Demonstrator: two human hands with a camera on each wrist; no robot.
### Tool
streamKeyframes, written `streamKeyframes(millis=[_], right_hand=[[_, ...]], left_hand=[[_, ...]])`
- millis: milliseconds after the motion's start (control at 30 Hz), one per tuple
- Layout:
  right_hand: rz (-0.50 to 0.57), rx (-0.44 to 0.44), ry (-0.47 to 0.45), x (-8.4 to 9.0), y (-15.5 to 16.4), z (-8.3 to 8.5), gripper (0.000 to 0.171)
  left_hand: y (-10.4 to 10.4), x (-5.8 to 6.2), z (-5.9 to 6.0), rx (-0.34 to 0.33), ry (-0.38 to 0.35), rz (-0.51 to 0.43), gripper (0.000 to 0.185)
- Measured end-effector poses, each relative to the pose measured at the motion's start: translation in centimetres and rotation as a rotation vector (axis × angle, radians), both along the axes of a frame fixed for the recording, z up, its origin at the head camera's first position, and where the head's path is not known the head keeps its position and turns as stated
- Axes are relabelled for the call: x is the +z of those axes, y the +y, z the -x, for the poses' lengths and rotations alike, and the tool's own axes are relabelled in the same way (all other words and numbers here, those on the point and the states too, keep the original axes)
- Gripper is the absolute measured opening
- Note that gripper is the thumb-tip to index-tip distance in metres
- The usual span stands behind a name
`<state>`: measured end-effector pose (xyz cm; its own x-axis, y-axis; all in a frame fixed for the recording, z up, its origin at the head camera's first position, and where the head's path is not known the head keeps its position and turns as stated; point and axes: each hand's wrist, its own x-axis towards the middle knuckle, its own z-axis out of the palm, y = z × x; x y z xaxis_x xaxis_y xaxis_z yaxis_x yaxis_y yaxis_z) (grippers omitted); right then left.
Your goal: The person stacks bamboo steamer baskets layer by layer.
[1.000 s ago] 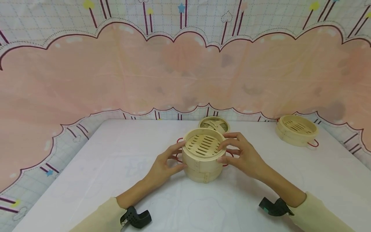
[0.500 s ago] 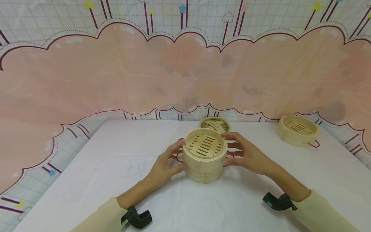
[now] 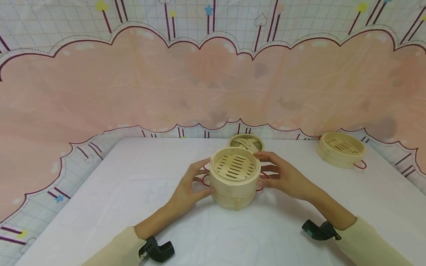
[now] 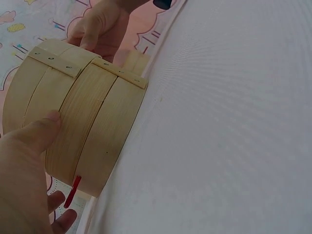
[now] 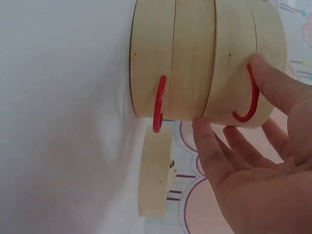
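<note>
Two stacked round bamboo steamer baskets [image 3: 235, 192] stand at the middle of the table, slotted base showing in the top one. My left hand [image 3: 186, 184] holds the stack from the left, thumb on the wall near the seam; two of its fingers [image 4: 63, 222] show beside a red handle [image 4: 72, 192]. From the right, my right hand [image 3: 286, 181] holds the upper basket, its thumb by a red handle [image 5: 253, 92] and its index fingertip at the rim. The other fingers reach round the far side, partly hidden in the head view.
Close behind the stack lies a woven bamboo lid [image 3: 244, 141], partly hidden by it. Another steamer basket [image 3: 341, 149] with a red handle sits at the back right. The white table [image 3: 149, 166] ends at a patterned cloth backdrop [image 3: 199, 85].
My right thumb and fingers have drawn back from the front and inside of the top basket to its right side. The left index finger has shifted slightly outward at the rim. The stack stays put.
</note>
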<state>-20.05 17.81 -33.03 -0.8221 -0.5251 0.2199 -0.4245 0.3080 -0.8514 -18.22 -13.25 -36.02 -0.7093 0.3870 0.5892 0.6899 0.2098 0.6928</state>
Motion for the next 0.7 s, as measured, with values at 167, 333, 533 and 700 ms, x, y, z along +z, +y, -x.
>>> streamKeyframes(millis=[167,333,533,700], right_hand=[[-0.012,-0.006,0.002,0.0,0.1,0.01,0.07],[-0.03,-0.006,0.032,0.0,0.2,0.01,0.067],[-0.056,-0.009,0.061,-0.09,0.25,0.11,0.064],[-0.049,-0.01,0.055,-0.08,0.25,0.13,0.062]], left_hand=[[-0.03,-0.16,0.11,-0.003,0.014,0.0,0.078],[0.05,-0.12,0.03,-0.006,0.014,-0.001,0.076],[0.12,0.1,-0.04,-0.008,0.025,-0.004,0.075],[0.11,0.13,0.0,-0.006,0.032,-0.002,0.075]])
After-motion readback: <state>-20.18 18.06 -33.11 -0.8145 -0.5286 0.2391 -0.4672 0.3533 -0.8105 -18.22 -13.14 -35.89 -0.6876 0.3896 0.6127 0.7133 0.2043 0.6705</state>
